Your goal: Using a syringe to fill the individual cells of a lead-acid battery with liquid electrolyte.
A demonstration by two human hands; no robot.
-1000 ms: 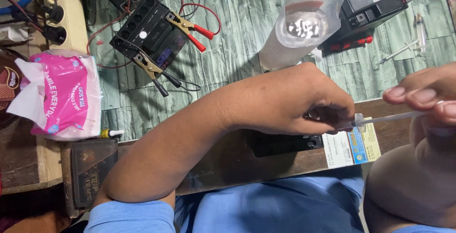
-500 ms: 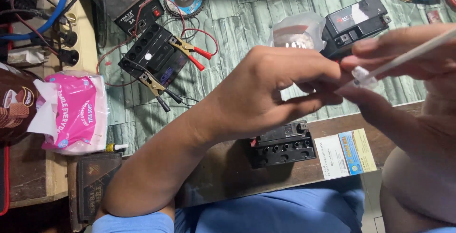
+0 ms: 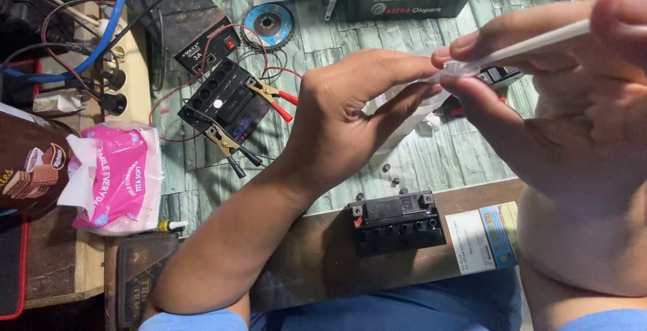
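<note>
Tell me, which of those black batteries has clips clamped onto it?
The black battery at the upper left, lying on the green patterned mat. Red-handled and black-handled clips grip its corners; the small battery on the wooden board near the person has none.

Battery workshop: charger, clamped battery

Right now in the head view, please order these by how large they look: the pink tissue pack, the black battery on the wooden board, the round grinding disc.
1. Pink tissue pack, largest.
2. Black battery on the wooden board, clearly smaller.
3. Grinding disc, smallest; it lies farther from the camera, so its true size is uncertain.
</note>
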